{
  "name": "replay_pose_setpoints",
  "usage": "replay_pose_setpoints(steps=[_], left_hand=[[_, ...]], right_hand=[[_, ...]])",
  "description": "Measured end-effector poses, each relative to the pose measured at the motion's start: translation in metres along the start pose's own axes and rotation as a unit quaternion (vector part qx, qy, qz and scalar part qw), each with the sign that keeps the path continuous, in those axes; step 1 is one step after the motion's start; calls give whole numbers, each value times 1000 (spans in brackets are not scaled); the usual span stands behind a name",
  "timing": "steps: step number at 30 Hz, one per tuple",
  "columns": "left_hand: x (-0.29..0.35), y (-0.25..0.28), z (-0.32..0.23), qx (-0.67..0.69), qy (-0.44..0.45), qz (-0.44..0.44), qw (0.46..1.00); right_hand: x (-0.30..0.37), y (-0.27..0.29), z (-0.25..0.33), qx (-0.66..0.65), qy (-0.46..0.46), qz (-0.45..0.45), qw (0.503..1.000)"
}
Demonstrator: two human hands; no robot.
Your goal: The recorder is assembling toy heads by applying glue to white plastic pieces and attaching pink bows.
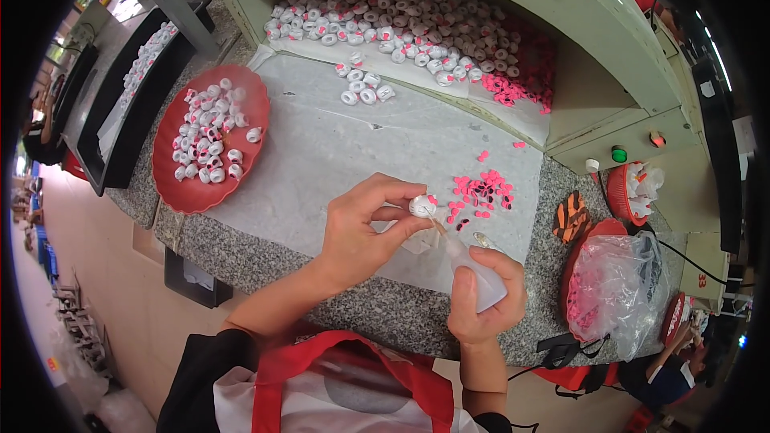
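Observation:
Pinched between thumb and fingers of my left hand (pixel 365 220) is a small rounded white piece (pixel 423 206) with a pink spot. My right hand (pixel 489 293) is wrapped round a translucent squeeze bottle (pixel 473 273), tilted so its thin nozzle points up at the white piece. Whether the tip touches the piece is hard to make out. Just beyond the bottle, small pink pieces (pixel 485 188), some showing a dark side, lie scattered on white paper (pixel 321 168). A small shiny item (pixel 481 239) rests beside the nozzle.
At left, a red scalloped tray (pixel 164 168) holds many white pieces. A pale green cabinet (pixel 593 112) at the back is heaped with more. To the right are a red basket (pixel 618 192), an orange-and-black striped piece (pixel 571 216) and a plastic bag (pixel 618 289) on a red tray.

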State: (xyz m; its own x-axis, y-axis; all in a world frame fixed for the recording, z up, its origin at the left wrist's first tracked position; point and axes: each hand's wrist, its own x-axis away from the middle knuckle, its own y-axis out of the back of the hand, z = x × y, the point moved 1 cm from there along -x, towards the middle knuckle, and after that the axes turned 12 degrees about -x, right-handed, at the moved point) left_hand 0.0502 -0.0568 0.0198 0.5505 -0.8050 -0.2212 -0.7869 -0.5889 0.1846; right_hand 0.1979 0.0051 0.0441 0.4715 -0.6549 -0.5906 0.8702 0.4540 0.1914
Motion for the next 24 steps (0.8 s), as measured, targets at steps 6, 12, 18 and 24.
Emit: replay_pose_setpoints(steps=[6, 12, 18, 24], left_hand=[[0, -1, 1, -13, -17, -6, 1000], [0, 0, 1, -50, -38, -8, 998], [0, -1, 1, -28, -11, -5, 1000], [0, -2, 2, 19, 3, 16, 1000]], right_hand=[[-4, -1, 1, 6, 12, 12, 1000], [-8, 3, 6, 16, 32, 53, 998], [-5, 2, 6, 14, -23, -8, 1000], [-8, 4, 3, 21, 31, 42, 998]])
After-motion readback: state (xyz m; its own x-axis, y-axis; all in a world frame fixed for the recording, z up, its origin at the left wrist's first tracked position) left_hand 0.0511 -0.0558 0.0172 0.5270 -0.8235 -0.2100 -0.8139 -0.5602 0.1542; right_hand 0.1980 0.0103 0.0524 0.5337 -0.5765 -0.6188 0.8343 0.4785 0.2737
